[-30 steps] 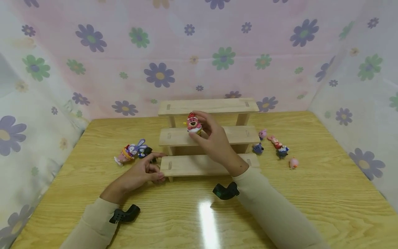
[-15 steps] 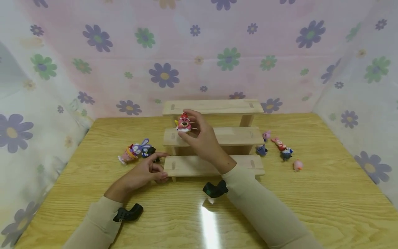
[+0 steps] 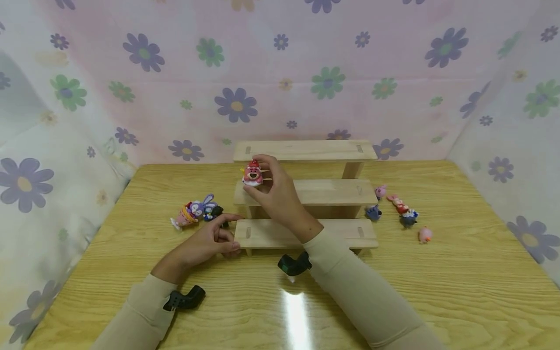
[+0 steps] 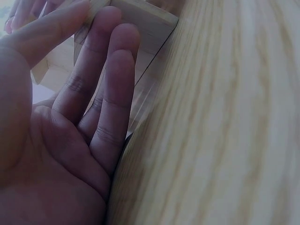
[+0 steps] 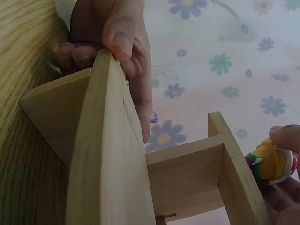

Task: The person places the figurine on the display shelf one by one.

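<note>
Lately the right hand point(image 3: 275, 197) has come leftward along the wooden stand point(image 3: 306, 150), as I follow it from afar. I see it pinch the pink bear figurine point(image 3: 253, 174), upright, by the left end of the middle shelf point(image 3: 328, 192); I cannot tell whether the base touches wood. I judge the figurine nearly lined up with that end, though not released. The left hand point(image 3: 210, 243) stays gripping the left end of the lowest shelf point(image 3: 260, 234) between thumb and forefinger.

Right hand point(image 3: 280, 198) pinches pink toy bear point(image 3: 252, 174) near 10 o'clock of wooden shelf point(image 3: 306, 149); left hand point(image 3: 204, 247) grips shelf's end at 8 o'clock.
</note>
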Demonstrator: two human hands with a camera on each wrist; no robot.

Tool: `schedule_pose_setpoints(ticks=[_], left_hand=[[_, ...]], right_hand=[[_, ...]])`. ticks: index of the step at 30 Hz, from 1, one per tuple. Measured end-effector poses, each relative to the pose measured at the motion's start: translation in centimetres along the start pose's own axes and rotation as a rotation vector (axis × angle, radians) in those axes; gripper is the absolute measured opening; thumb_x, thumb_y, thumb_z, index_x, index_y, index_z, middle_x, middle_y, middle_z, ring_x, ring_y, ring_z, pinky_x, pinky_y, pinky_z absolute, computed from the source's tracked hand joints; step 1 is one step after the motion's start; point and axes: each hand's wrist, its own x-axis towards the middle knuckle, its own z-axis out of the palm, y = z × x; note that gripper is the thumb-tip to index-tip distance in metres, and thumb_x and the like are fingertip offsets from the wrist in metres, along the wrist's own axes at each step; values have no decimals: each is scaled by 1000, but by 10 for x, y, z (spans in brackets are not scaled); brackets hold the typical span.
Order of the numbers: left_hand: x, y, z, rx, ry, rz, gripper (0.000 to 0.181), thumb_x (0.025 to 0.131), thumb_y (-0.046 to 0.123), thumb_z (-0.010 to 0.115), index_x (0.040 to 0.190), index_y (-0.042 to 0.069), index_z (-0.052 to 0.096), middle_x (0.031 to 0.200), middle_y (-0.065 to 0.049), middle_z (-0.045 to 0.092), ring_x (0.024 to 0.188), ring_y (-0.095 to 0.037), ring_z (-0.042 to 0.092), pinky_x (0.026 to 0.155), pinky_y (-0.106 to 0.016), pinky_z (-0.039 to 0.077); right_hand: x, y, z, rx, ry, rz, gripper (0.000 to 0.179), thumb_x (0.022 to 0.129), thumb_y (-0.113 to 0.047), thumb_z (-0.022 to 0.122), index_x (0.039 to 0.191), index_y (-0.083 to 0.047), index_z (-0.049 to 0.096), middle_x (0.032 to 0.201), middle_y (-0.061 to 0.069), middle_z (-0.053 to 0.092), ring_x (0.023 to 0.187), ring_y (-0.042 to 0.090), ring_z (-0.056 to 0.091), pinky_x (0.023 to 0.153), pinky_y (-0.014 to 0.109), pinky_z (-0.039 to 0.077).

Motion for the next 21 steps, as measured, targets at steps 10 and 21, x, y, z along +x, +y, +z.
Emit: schedule_pose_setpoints(ticks=[10, 21], left_hand=[[-1, -2, 0, 9, 0, -6, 71, 96, 9, 67, 153, 3, 24, 89, 1, 75, 83, -16, 72, 74, -36, 60], [0, 1, 2, 13, 6, -17, 72, 96, 11, 68, 153, 3, 25, 88, 1, 75, 82, -15, 72, 74, -35, 60]], right_hand=[[-1, 2, 0, -85, -57, 0, 64, 90, -9, 75, 144, -8, 39, 122, 14, 59, 97, 21, 67, 81, 25, 58], [-1, 2, -2, -142, -84, -3, 77, 89, -7, 74, 153, -12, 32, 128, 17, 56, 104, 23, 66, 87, 30, 58]])
